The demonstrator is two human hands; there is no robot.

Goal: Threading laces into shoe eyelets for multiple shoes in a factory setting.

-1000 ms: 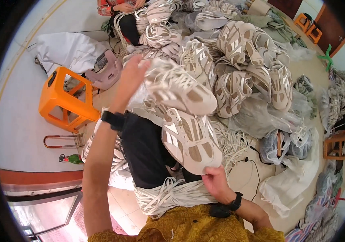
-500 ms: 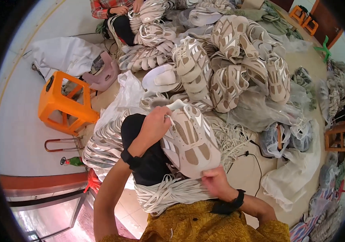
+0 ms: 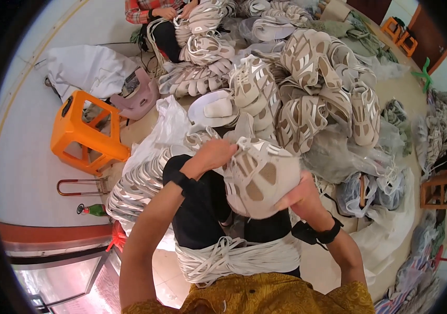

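Between my hands is a beige and white shoe upper (image 3: 262, 178) with tan panels, tilted above my knees. My left hand (image 3: 214, 156) is closed on its upper left edge, near the lace holes; whether a lace end is also in those fingers is hidden. At the toe end, my right hand (image 3: 302, 198) grips the rim, thumb on the outer face. A thick bundle of white shoelaces (image 3: 234, 259) lies across my lap. Beside my left leg stands a long stack of nested shoe uppers (image 3: 135, 186).
A large heap of shoe uppers (image 3: 307, 112) lies ahead. Farther back, another person's hands (image 3: 175, 11) work beside more uppers. An orange plastic stool (image 3: 85, 133) stands at the left, near a white sack (image 3: 90, 70). Clear plastic bags (image 3: 362, 191) lie on the right.
The toe end of the upper has swung up and right, away from my lap, and my right hand has risen with it. My left hand keeps its hold and has shifted slightly right.
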